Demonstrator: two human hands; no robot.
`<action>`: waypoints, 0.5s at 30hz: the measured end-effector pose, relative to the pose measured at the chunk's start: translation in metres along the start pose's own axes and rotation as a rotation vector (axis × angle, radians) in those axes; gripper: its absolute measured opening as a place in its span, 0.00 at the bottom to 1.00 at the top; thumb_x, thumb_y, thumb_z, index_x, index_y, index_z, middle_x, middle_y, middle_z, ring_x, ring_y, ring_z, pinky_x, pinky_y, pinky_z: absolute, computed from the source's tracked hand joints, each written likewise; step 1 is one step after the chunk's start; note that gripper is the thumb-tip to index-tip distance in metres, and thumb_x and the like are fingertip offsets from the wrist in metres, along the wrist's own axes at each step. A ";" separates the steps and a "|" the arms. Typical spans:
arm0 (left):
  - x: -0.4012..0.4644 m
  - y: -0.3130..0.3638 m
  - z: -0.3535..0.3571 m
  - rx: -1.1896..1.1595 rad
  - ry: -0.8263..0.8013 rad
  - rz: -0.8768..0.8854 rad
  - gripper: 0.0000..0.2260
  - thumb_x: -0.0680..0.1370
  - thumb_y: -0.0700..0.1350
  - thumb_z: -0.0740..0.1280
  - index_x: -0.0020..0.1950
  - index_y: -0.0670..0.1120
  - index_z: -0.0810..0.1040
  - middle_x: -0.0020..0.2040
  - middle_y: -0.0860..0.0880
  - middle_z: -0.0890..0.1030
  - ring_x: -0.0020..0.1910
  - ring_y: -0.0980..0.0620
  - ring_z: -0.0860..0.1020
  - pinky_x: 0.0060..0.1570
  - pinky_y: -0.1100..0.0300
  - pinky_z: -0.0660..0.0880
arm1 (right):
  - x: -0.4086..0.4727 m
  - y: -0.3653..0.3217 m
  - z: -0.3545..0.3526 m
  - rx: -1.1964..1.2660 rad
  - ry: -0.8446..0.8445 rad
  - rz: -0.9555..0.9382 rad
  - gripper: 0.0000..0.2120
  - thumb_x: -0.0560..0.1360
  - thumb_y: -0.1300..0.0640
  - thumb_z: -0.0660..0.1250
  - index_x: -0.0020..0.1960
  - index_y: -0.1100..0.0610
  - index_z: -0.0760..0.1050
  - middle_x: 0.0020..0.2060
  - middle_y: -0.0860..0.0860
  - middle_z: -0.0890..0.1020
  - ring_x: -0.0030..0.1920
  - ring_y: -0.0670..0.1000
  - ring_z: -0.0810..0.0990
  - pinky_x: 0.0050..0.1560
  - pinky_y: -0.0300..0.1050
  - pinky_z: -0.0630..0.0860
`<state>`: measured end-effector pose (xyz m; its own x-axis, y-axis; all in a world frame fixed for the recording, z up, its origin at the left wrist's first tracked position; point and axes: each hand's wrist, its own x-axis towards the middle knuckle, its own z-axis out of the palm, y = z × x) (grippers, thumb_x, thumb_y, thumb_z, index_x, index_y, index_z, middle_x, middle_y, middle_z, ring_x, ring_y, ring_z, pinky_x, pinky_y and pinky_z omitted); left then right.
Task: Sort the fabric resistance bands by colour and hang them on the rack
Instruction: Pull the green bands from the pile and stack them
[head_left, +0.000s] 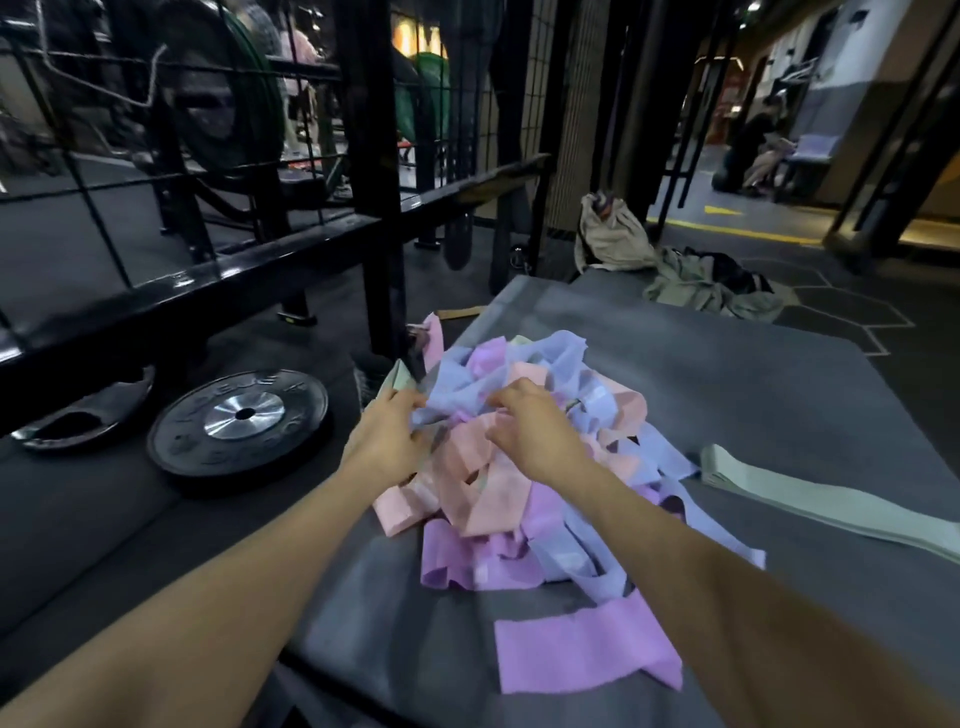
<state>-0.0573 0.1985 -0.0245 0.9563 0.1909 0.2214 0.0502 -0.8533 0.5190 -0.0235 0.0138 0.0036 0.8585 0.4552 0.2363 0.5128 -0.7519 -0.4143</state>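
A loose pink band (587, 649) lies nearest on the grey platform (779, 395), bare surface around it. Beyond, the pile of bands (524, 467) sits by the platform's left edge. The left hand (387, 441) and right hand (535, 436) both pinch a lilac-blue band (457, 400) atop it. A green band (810, 499) lies apart to the right; the black rack (374, 171) stands beyond

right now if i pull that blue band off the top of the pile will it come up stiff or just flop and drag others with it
Probably floppy: the blue band lies creased and folded between the left hand and the right hand. It looks light, thin fabric. It may snag neighbours, since the pile of bands is tangled, with peach and purple loops overlapping it.
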 end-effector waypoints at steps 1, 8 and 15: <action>0.001 -0.006 0.002 0.025 -0.017 -0.022 0.16 0.74 0.40 0.64 0.62 0.43 0.73 0.64 0.44 0.71 0.60 0.41 0.72 0.57 0.49 0.72 | 0.003 0.000 0.005 -0.030 -0.012 -0.011 0.16 0.74 0.60 0.65 0.61 0.59 0.74 0.57 0.56 0.73 0.59 0.56 0.70 0.58 0.48 0.69; 0.000 -0.014 0.015 0.080 -0.135 -0.134 0.12 0.75 0.41 0.64 0.58 0.47 0.76 0.53 0.42 0.79 0.55 0.41 0.76 0.51 0.54 0.73 | -0.004 0.017 0.016 -0.123 -0.147 0.048 0.14 0.73 0.59 0.66 0.59 0.58 0.74 0.55 0.56 0.73 0.57 0.57 0.70 0.56 0.51 0.71; 0.013 0.024 -0.026 -0.331 0.017 0.017 0.06 0.74 0.35 0.67 0.42 0.46 0.75 0.40 0.46 0.75 0.40 0.49 0.72 0.40 0.58 0.68 | -0.008 0.007 -0.011 -0.020 -0.094 0.053 0.04 0.71 0.61 0.67 0.41 0.62 0.73 0.43 0.57 0.74 0.45 0.57 0.73 0.41 0.46 0.69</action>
<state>-0.0515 0.1928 0.0121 0.9510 0.1884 0.2450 -0.0649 -0.6533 0.7543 -0.0268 -0.0004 0.0087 0.8800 0.4566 0.1308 0.4677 -0.7849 -0.4064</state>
